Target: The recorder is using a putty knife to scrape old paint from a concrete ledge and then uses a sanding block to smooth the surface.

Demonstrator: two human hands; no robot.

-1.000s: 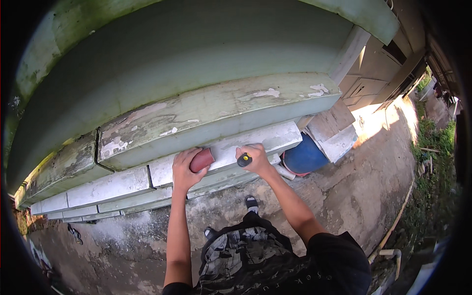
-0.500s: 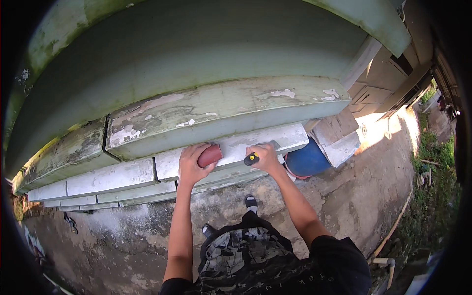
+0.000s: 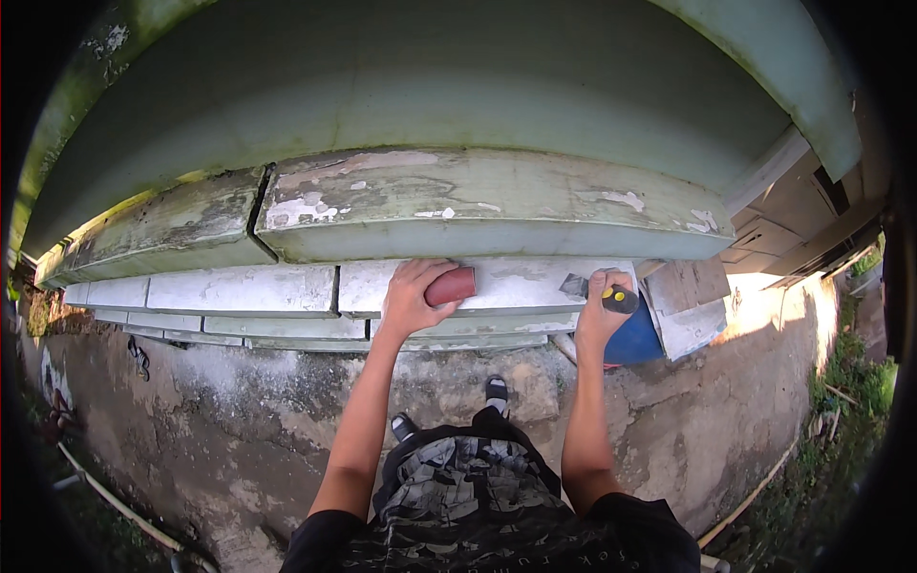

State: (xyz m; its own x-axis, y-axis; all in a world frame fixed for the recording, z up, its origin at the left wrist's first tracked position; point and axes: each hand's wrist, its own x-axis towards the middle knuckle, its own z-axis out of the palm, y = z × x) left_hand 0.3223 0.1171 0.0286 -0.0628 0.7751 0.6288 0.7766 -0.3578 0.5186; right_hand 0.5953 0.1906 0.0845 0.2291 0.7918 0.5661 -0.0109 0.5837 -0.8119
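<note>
My left hand (image 3: 407,304) is wrapped round a curved piece of reddish-brown sandpaper (image 3: 453,286), resting on the white-scuffed lower ledge (image 3: 521,279). Toward that ledge's right end, my right hand (image 3: 592,329) grips a putty knife with a black handle (image 3: 623,300) marked by yellow spots. Its flat grey blade (image 3: 573,286) points left, over or against the ledge; contact I cannot tell. Just above both hands juts a thicker pale-green ledge (image 3: 497,196) with peeling paint and dark stains.
Beyond the right hand are a blue round container (image 3: 630,336) and some worn boards (image 3: 690,296). Further ledge sections (image 3: 229,289) run left, split by dark gaps. A stained concrete floor (image 3: 248,430) lies below; plants (image 3: 855,382) grow at the right.
My right hand has moved right to the ledge's end, and the putty knife has swung round so its blade points left. The left hand keeps its hold on the sandpaper. The view has shifted.
</note>
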